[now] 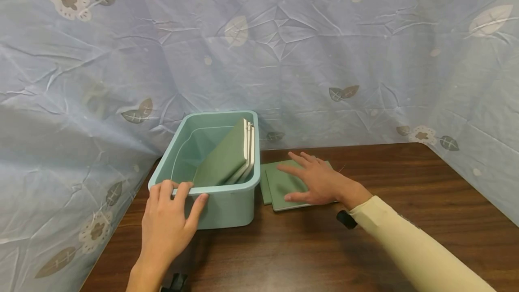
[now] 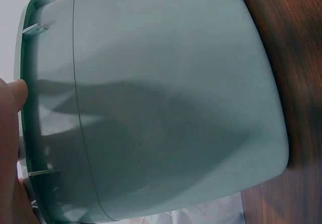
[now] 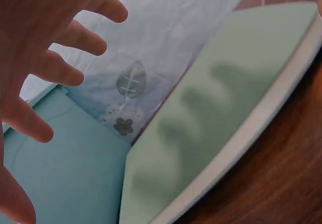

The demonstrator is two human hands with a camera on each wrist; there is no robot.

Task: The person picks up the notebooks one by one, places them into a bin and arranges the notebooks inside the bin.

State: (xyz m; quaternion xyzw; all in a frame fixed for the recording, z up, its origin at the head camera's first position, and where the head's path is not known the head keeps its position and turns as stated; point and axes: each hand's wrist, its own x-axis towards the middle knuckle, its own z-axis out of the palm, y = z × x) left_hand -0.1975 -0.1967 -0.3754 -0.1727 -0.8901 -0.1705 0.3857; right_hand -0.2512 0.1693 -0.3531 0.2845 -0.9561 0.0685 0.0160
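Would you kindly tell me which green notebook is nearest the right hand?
The upper notebook of the overlapping pair on the table, below the right hand; the lower notebook mostly hides beneath it, and the other notebooks lean inside the bin.

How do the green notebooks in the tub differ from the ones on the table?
The tub notebooks lean at a slant, while the table notebooks lie flat, one partly over another. The tub notebooks sit within the walls of the tub; the table notebooks lie beside it, under the spread right hand. Both sets have green covers and pale page edges.
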